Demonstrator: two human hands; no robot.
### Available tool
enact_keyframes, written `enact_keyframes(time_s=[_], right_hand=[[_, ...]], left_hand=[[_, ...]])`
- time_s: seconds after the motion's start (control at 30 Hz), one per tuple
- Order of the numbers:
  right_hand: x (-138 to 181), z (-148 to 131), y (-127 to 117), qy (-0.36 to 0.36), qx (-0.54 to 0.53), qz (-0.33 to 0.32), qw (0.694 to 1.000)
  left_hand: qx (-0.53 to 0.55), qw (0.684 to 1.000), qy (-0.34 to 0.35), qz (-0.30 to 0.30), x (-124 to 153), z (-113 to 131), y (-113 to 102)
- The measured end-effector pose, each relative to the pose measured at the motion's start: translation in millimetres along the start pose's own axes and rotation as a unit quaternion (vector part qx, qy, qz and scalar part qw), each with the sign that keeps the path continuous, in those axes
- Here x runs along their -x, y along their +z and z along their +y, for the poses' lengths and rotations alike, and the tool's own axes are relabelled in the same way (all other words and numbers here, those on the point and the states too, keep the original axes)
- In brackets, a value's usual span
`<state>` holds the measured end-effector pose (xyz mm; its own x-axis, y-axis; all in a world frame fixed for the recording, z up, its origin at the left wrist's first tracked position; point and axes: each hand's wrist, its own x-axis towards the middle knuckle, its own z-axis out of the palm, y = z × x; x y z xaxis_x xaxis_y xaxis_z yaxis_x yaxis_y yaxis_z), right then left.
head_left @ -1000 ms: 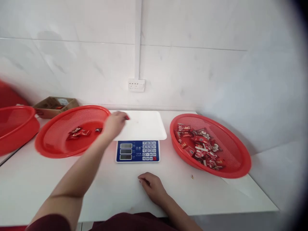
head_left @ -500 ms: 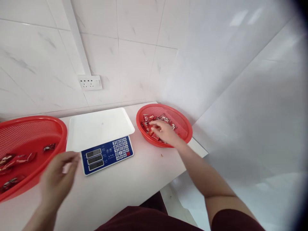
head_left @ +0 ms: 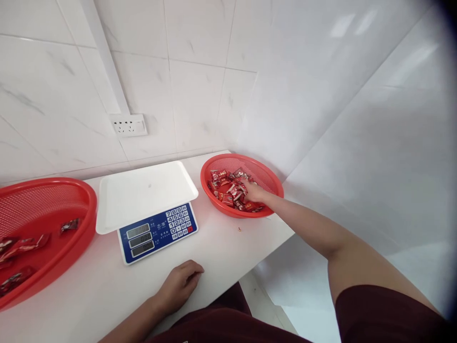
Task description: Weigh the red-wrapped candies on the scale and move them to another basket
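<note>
My right hand (head_left: 254,192) reaches into the red basket (head_left: 266,172) at the right, its fingers curled down among several red wrapped candies (head_left: 228,186); what they hold, if anything, is hidden. My left hand (head_left: 180,284) rests on the white table (head_left: 107,286) near its front edge, fingers loosely curled, holding nothing. A scale with a white tray (head_left: 144,193) and blue keypad panel (head_left: 159,232) stands between the baskets; its tray is bare. The red basket (head_left: 76,193) at the left holds a few red candies (head_left: 69,225).
White tiled walls close in behind and to the right, with a socket (head_left: 128,125) above the scale. The table ends just right of the right basket, with floor below. A tiny crumb (head_left: 239,229) lies on the table.
My right hand has pushed deeper into the right basket. My left hand has dropped from beside the left basket to rest on the table front. The camera has shifted slightly.
</note>
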<state>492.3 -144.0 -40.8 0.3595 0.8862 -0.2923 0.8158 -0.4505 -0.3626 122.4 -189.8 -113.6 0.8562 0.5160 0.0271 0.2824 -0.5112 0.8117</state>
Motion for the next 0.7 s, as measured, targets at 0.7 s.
enact_keyframes(time_s=[0.7], right_hand=[[3.9,-17.9,6.7,-0.011,0.102,-0.144,0.984]], left_hand=[[0.040,0.998,-0.046,0.001,-3.8,-0.5,-3.8]])
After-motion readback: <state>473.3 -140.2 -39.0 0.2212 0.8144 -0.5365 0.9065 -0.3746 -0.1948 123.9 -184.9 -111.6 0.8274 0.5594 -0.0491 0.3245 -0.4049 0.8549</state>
